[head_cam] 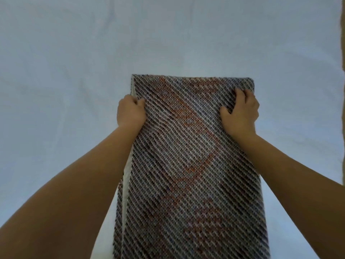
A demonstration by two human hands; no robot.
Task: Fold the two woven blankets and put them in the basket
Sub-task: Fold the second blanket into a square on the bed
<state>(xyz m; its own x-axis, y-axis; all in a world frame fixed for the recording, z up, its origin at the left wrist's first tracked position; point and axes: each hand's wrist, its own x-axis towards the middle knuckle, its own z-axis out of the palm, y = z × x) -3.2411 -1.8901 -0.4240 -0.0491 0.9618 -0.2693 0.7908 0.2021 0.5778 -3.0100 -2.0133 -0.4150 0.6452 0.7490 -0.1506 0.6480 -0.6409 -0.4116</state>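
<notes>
A woven blanket (188, 156) with dark and pale diagonal stripes and orange patches lies folded into a long strip, running from the bottom edge up to mid-frame. A pale inner layer shows along its left side. My left hand (130, 113) grips the left edge near the far end, fingers curled round the fabric. At the right edge near the far corner, my right hand (240, 111) holds the blanket, fingers bent into the weave and thumb spread on top. No basket and no second blanket are in view.
A pale blue-white sheet (74, 71) with soft creases covers the whole surface under and around the blanket. A thin strip of tan background (343, 34) shows at the far right edge.
</notes>
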